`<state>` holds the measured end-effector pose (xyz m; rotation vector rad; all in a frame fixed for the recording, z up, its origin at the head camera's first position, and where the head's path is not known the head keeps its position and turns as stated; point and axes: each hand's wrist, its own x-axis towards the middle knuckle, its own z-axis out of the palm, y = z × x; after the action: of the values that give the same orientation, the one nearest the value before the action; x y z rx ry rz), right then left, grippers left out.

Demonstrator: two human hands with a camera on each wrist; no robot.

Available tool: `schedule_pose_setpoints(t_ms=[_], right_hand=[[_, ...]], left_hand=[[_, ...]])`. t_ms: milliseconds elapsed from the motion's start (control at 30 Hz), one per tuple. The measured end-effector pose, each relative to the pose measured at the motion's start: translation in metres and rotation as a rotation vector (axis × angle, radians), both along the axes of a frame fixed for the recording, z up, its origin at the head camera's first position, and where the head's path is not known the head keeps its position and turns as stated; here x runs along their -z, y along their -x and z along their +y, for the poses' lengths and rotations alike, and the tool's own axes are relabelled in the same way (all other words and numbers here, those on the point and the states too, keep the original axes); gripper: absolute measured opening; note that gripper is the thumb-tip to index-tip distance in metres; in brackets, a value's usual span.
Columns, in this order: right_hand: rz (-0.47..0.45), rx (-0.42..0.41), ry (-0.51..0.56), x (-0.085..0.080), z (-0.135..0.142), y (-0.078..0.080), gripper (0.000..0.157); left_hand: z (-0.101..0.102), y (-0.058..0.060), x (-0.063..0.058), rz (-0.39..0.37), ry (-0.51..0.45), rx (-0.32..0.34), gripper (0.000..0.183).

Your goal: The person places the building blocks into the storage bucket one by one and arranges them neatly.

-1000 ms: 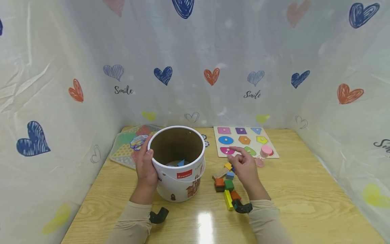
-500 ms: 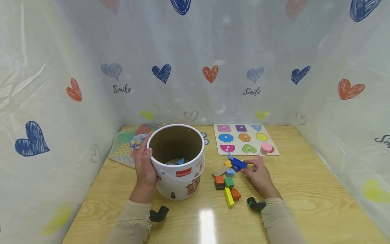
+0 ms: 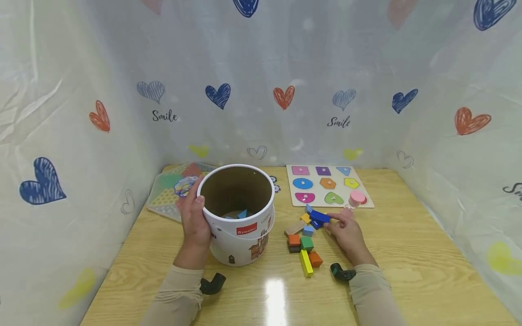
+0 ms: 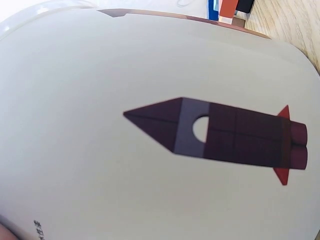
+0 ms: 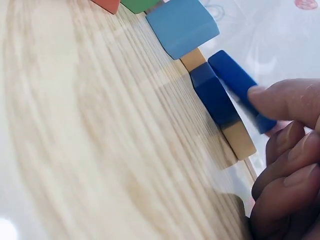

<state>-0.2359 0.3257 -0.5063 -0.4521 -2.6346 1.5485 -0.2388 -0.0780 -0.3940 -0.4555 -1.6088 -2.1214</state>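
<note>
My left hand (image 3: 195,224) grips the side of a white bucket (image 3: 234,251) near its rim, thumb toward me. A light-blue block (image 3: 242,214) lies inside on the bottom. In the left wrist view the bucket wall (image 4: 90,165) with a printed rocket fills nearly everything. Over the loose blocks, my right hand (image 3: 346,235) pinches one end of a long blue block (image 3: 320,217) between thumb and forefinger. In the right wrist view this blue block (image 5: 235,80) sits just beyond another dark-blue block (image 5: 212,92); whether they touch I cannot tell.
Toward me lie orange (image 3: 294,240), green (image 3: 306,243) and yellow (image 3: 306,263) blocks, among several others. A shape puzzle board (image 3: 314,190) stands behind, a pink round piece (image 3: 357,197) at its corner. A patterned translucent bag (image 3: 167,194) lies behind the bucket, left.
My right hand moved right and down from above the blocks and took hold of the long blue block, then stayed there. The left hand and bucket have barely moved.
</note>
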Motion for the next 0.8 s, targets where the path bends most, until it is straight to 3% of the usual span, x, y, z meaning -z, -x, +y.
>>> schedule_pose_setpoints(t_ms=[133,267,467,633,800], right_hand=[[0.010,0.009,0.135,-0.003,0.001,0.004,0.044],[0.033,-0.050,0.269,-0.014,-0.004,0.005,0.048],[0.141,-0.191,0.378,-0.054,-0.029,0.010,0.052],[0.208,-0.266,0.475,-0.086,-0.055,0.011,0.051],[0.234,-0.352,0.496,-0.106,-0.077,0.013,0.048]], left_hand=[[-0.001,0.002,0.001,0.009,0.007,0.000,0.052],[-0.003,0.010,0.011,-0.011,-0.003,-0.012,0.052],[-0.002,0.016,0.021,-0.029,-0.022,-0.023,0.050],[0.001,0.015,0.021,-0.023,-0.003,-0.022,0.050],[-0.001,0.014,0.015,-0.033,0.003,-0.043,0.050]])
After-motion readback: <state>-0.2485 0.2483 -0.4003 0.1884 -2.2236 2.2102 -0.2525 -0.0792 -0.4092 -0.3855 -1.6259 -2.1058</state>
